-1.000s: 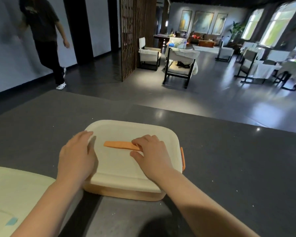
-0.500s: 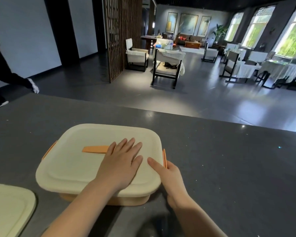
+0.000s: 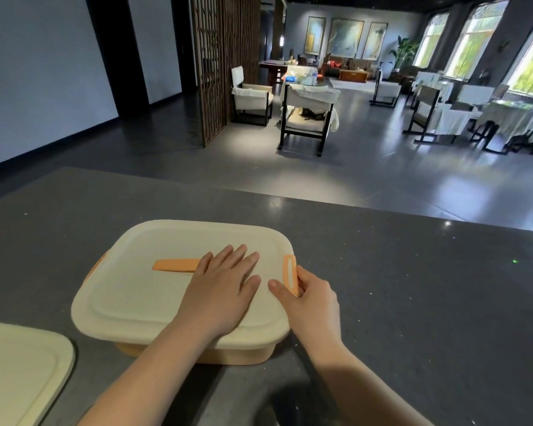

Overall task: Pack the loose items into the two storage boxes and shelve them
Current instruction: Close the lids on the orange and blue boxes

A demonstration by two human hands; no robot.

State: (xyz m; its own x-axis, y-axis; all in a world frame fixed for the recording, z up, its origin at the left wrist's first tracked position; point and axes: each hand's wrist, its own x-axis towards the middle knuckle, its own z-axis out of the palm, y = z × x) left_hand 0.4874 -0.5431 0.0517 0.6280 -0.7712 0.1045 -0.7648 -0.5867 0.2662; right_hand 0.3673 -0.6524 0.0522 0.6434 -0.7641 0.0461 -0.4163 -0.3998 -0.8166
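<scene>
Box (image 3: 154,305) with its cream lid on sits mid-worktop (image 3: 413,287), left hand (image 3: 220,287) pressing flat with straight fingers on the lid, right hand (image 3: 310,298) pinching the orange right-side latch (image 3: 290,273), second box (image 3: 19,373) near left.

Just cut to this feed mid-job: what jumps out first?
The cream storage box in the middle of the grey counter, lid on. The left hand lies flat on the lid beside its orange handle strip, while the right hand pinches the orange clip at the box's right edge. A second cream lid shows bottom left.
</scene>
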